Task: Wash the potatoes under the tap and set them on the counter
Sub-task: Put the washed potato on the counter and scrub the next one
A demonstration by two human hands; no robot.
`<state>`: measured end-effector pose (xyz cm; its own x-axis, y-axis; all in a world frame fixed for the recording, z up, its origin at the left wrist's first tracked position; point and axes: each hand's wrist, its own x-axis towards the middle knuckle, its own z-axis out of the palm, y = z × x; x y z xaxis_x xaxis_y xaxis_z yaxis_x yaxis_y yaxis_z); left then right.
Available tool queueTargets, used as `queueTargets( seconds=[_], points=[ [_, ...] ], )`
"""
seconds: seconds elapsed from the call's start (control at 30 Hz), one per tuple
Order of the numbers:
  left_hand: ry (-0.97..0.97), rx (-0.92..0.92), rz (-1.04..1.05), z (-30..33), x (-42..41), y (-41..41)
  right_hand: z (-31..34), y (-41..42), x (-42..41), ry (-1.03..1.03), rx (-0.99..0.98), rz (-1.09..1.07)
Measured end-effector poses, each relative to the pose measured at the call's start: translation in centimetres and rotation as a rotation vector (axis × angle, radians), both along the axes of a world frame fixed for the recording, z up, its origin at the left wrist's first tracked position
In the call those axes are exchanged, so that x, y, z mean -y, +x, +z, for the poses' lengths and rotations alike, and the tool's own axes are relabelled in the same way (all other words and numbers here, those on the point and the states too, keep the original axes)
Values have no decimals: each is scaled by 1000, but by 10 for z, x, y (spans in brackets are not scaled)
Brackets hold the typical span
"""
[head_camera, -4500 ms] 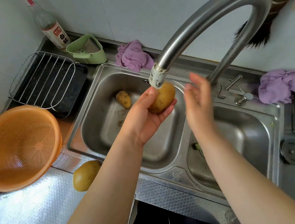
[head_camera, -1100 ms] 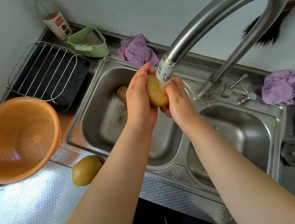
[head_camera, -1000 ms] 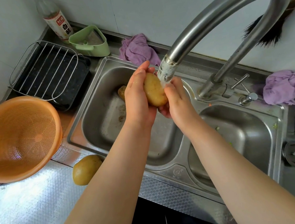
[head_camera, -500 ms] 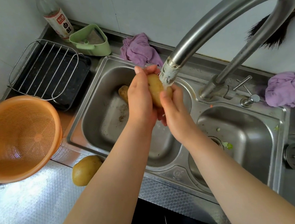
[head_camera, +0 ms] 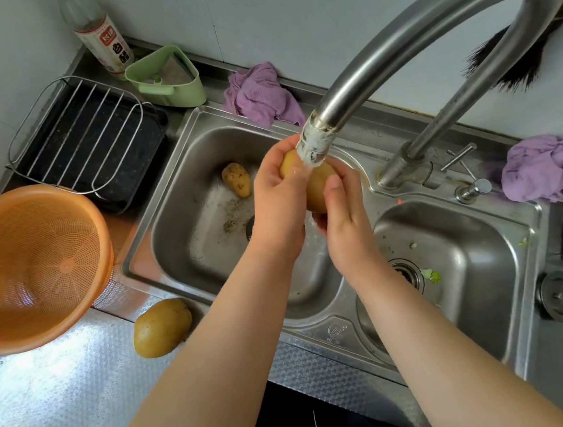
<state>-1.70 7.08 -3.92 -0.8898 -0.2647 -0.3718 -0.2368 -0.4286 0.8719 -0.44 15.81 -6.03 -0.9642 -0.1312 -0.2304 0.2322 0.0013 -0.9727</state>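
A yellow potato [head_camera: 317,186] sits right under the tap spout [head_camera: 313,142], held over the left sink basin [head_camera: 181,174]. Water runs onto it. My left hand [head_camera: 279,200] wraps its left side and my right hand [head_camera: 342,208] grips its right side from below. A second, dirtier potato [head_camera: 236,179] lies on the basin floor to the left of my hands. A third potato [head_camera: 161,327] rests on the steel counter [head_camera: 51,403] at the sink's front left corner.
An orange colander [head_camera: 36,265] stands at the left on the counter. Behind it lies a black tray with a wire rack [head_camera: 86,141]. A green holder [head_camera: 168,78], a bottle [head_camera: 101,35] and purple cloths [head_camera: 259,94] line the back. The right basin [head_camera: 448,267] holds scraps.
Both hands have kept hold of the potato under the running water and turned it; my right hand has shifted round its right side. The other two potatoes have stayed put.
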Motion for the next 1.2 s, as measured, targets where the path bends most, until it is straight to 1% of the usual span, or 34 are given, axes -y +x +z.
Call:
queueTargets(
  seconds=[0.03,0.1,0.17,0.23,0.3,0.43,0.53,0.67,0.7,0.83,0.97,1.03,1.13,1.2],
  points=[
    [-5,-3,-63,0,2,-1,1,-1,-1,-31,26,-14],
    [-26,-63,-250,-2,9,-1,1,-4,-5,-82,59,-54],
    [11,-120,-413,-6,19,3,0,-6,-10,-79,59,-52],
    [82,-147,-484,-10,29,7,-1,-7,-12,-51,29,-8],
    [137,-150,-500,-13,36,11,0,-8,-13,-31,4,29],
    [118,-121,-423,-14,32,16,3,-7,-12,-39,-26,39],
    [38,-100,-372,-12,27,19,5,-5,-10,-62,-23,23],
    [-117,-127,-286,-7,20,20,5,-2,-5,-80,-44,-22],
    [-127,-136,-266,-7,19,20,5,-2,-4,-79,-52,-37],
    [-36,-132,-170,-7,15,19,4,4,1,-34,-68,-43],
    [139,-43,51,-5,8,16,7,13,7,139,-155,-12],
    [226,14,124,-2,6,12,6,15,7,213,-208,4],
    [313,126,184,3,6,2,10,16,8,265,-280,-7],
    [311,181,157,2,10,-5,13,13,11,241,-253,-15]
  ],
)
